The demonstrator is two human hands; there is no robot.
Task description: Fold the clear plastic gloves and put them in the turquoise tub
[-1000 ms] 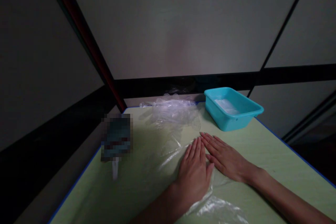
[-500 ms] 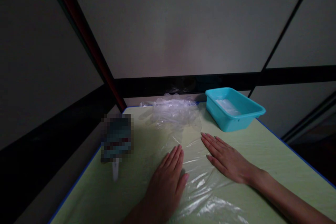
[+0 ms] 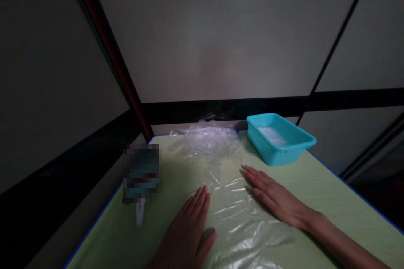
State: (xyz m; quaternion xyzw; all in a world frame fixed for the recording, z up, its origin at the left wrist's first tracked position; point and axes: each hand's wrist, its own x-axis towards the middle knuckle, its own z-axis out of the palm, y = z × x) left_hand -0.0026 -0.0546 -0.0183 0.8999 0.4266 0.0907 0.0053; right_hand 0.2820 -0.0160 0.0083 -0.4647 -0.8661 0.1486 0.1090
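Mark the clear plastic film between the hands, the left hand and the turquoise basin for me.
Clear plastic film (image 3: 238,228): head view, on its creased stretch between the hands.
Left hand (image 3: 186,230): head view, on the back of the hand.
Turquoise basin (image 3: 284,156): head view, on its outer wall.

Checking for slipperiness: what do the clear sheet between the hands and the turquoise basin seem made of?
Sheet: probably thin, glossy plastic film; its wrinkles catch light and the table shows through. Basin: likely molded plastic, smooth with slight sheen; even color, rounded rim.
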